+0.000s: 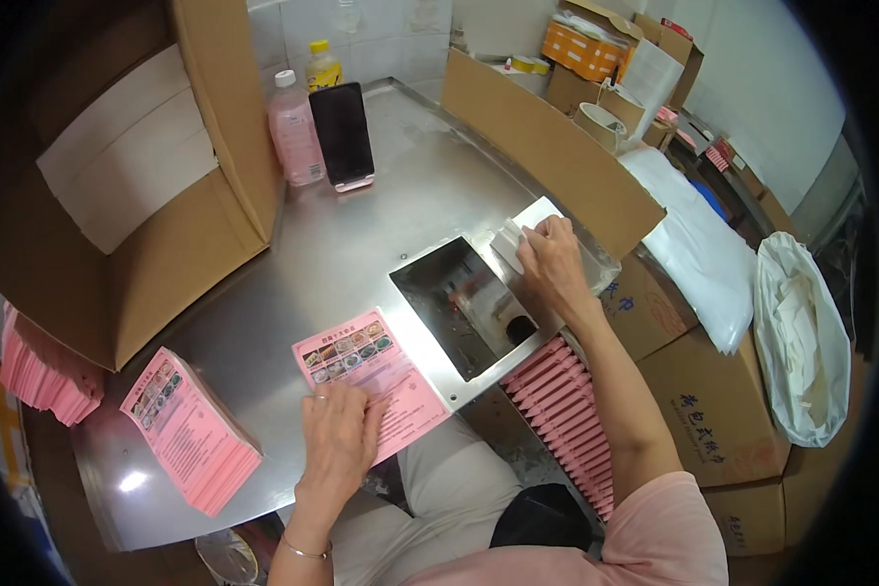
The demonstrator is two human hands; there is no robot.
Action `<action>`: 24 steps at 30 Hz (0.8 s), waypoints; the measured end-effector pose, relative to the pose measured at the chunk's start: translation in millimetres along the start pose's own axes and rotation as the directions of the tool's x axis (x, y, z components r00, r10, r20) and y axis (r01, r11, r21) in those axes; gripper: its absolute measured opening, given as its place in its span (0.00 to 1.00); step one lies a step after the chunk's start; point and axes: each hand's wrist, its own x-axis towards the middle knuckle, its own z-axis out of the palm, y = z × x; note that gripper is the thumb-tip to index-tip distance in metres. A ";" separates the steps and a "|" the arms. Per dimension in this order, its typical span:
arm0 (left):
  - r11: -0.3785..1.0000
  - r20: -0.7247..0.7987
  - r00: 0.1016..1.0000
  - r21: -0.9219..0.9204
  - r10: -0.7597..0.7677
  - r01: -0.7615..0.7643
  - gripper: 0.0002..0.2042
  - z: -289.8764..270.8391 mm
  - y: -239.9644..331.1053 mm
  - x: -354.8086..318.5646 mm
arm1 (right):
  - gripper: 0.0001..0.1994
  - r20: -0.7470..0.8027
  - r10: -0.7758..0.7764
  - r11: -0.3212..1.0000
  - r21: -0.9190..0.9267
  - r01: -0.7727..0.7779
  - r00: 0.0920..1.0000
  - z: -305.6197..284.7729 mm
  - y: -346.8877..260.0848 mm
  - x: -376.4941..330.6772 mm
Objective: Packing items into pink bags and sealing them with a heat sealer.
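Observation:
My left hand (340, 430) is on a pink printed paper (410, 391) at the table's near edge, its fingers curled and pressed together on the sheet. A silver ring and a bracelet show on that hand and wrist. Reaching to the right, my right hand (554, 256) grips folded white napkins (535, 213) at the table's right edge; its fingertips are partly hidden. Between the hands lies a rectangular opening (459, 308) in the metal table, with a dark round object inside. A thick stack of matching pink printed papers (193, 430) stands left of my left hand.
An open cardboard box (234, 195) stands at left, beside more pink papers (44, 376). A phone (343, 137) on a stand and two bottles (296, 132) are at the back. A cardboard panel (547, 146) edges the right side, near stacked cartons (718, 405) and a white sack (801, 342).

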 end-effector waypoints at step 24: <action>0.917 0.001 0.979 0.350 -0.204 0.191 0.36 -1.4 -1.4 2.4 | 0.16 -0.029 -0.488 0.786 0.419 0.454 0.872 5.3 -177.7 -54.9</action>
